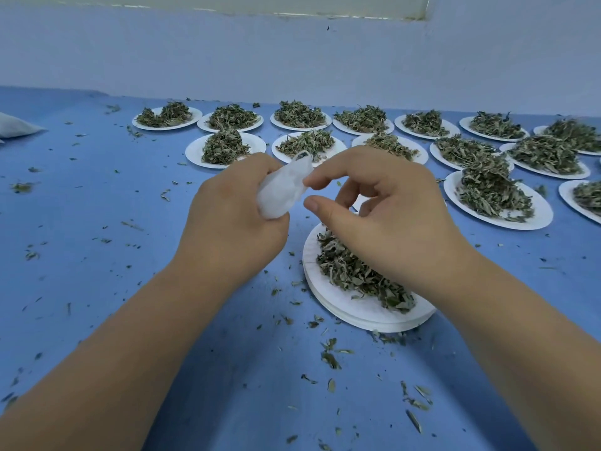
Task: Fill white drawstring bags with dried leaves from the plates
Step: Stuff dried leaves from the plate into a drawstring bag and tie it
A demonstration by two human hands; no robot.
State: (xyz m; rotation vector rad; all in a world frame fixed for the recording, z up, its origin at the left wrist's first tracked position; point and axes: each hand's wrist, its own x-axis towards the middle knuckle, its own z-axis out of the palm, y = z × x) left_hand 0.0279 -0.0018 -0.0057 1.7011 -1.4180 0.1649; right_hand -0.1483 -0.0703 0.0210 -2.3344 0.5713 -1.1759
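So, left hand (227,222): gripping the white drawstring bag (281,190), holding it up above the blue table (113,206)
Right hand (387,219): hovering over the nearest plate (344,307); forefinger and thumb curling at the bag's mouth; can't tell if they're pinching it
Dried leaves (351,271): sitting piled on that plate; crumbs lying all over the table
Other plates (540,213): sitting in rows behind, each carrying a heap
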